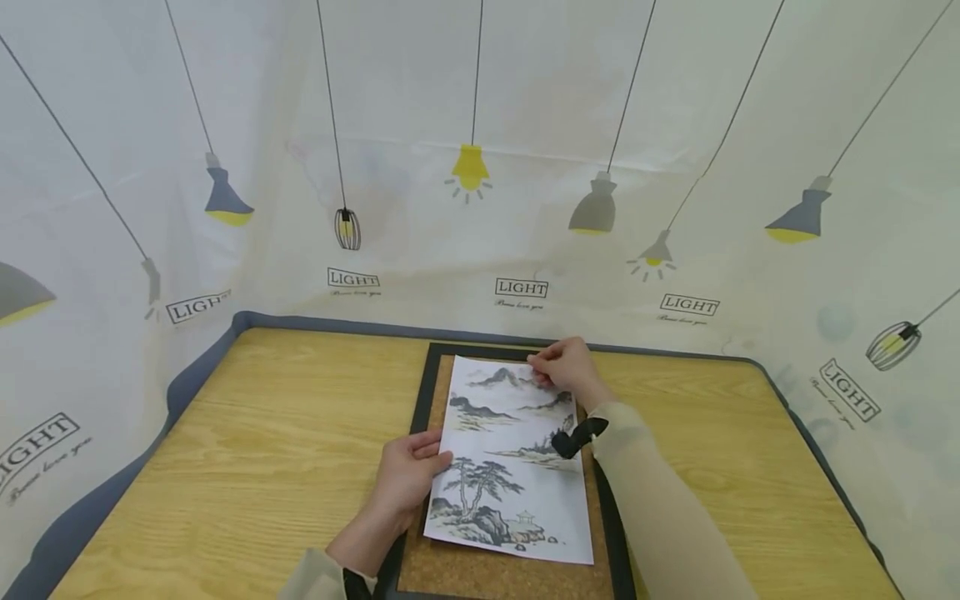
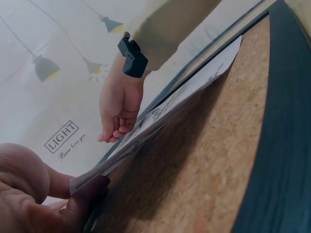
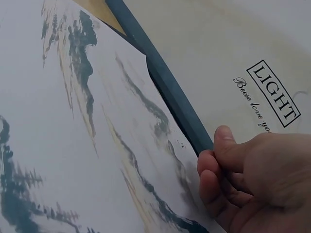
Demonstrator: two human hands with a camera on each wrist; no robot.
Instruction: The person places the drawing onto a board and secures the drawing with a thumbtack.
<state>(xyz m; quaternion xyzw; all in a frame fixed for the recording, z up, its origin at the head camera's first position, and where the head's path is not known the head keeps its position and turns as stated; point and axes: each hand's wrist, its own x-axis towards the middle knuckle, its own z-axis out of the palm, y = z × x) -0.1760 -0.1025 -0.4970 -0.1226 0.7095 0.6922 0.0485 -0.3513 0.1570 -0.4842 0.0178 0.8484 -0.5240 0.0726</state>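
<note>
A printed sheet of paper [image 1: 517, 450] with ink-style mountains and pine trees lies over a cork board [image 1: 480, 575] with a dark frame. My left hand [image 1: 408, 475] pinches the sheet's left edge. In the left wrist view, the sheet [image 2: 160, 116] is raised off the cork, casting a shadow on it. My right hand [image 1: 570, 367] is at the sheet's upper right corner. In the right wrist view, that hand's thumb and curled fingers [image 3: 210, 187] meet right at the paper's edge; I cannot tell whether they pinch it.
The board's dark frame [image 1: 422, 404] rests on a wood-grain table [image 1: 262, 433], its far end near the table's back edge. A white curtain [image 1: 405, 100] printed with hanging lamps encloses the back and sides. Each wrist wears a black strap, the right one with a small device [image 1: 577, 437].
</note>
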